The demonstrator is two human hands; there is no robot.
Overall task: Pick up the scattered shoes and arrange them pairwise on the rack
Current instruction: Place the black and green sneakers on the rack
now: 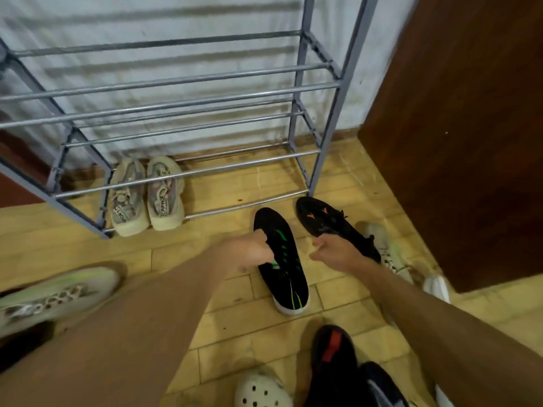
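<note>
Rack [340, 83] stands against the wall [176, 22]. Its bottom tier carries the beige pair [164, 198] at the left, and the bars right of it show no shoes. We have both black shoes aimed toe-first at that gap, likely for sliding in.

Green-striped shoe [282, 259]: left hand [249, 251] grips its left edge, fingers [261, 236] curled over the rim.

Orange-marked shoe [320, 218]: right hand [338, 251] holds the heel end, fingers [318, 245] clamped on it. Toe sits just beside the front leg [313, 186].

Accent colours differ, so we doubt they're mates.

Light green sneaker [58, 295], red-patched shoe [335, 353] and white clog [261, 392] lie loose on the floor [229, 327].
</note>
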